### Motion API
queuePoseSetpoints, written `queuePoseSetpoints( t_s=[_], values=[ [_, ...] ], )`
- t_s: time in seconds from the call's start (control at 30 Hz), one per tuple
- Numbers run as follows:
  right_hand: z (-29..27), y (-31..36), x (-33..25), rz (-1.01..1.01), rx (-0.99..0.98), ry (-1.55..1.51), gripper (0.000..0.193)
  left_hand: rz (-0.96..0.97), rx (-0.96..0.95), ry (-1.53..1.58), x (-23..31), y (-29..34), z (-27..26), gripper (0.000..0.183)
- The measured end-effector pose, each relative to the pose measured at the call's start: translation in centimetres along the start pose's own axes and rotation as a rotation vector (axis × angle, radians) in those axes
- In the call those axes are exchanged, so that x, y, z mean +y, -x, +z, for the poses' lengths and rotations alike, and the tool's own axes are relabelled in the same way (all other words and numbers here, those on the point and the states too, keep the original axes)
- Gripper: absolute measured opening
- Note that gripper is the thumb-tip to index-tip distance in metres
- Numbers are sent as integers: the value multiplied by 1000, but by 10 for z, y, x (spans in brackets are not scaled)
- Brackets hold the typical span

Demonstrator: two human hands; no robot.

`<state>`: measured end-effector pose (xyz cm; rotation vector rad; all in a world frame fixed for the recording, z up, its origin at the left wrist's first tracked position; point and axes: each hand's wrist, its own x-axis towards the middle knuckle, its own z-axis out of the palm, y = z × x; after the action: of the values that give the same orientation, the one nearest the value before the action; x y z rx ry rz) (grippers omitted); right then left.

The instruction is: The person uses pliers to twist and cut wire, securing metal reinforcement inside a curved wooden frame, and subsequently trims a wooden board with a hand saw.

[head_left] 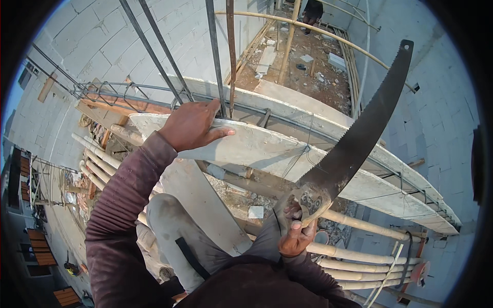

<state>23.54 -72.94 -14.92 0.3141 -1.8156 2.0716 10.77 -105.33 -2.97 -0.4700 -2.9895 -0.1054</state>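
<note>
My left hand (192, 124) grips the upper edge of a pale formwork board (257, 149), its thumb along the near face and its fingers over the top beside upright steel bars (216, 51). Low at centre right, my right hand (298, 237) is closed around the worn handle of a hand saw (362, 136). The saw's dark, curved, toothed blade points up and to the far right, crossing in front of the formwork in this view. Tie wire (307, 149) loops over the board's edge near the blade.
A second board (313, 119) runs behind the first, with reinforcing steel between them. Bamboo poles (359, 251) lie below on the right, and a wide plank (205, 205) slants beside my legs. Another person (312, 11) is at the far end, past rubble-strewn ground. Block walls (102, 41) surround the area.
</note>
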Motion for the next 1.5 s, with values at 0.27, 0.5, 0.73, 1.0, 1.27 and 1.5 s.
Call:
queuePoseSetpoints(
  t_s=[0.27,0.5,0.73,1.0,1.27,1.5],
  values=[
    [57,-13,-24,-403,311,-21,44,197,-50,40,-22,-12,0,80],
    [133,33,-33,17,153,266,38,403,14,38,-38,-24,3,61],
    [177,67,-8,172,241,419,45,384,-14,141,-42,-28,8,64],
    [200,48,-19,136,419,338,35,398,-45,59,-40,-34,1,60],
    [183,57,-60,104,619,193,35,375,-34,71,-36,-35,9,62],
    [191,86,-110,-94,805,458,44,456,0,141,-41,-33,5,55]
  ],
)
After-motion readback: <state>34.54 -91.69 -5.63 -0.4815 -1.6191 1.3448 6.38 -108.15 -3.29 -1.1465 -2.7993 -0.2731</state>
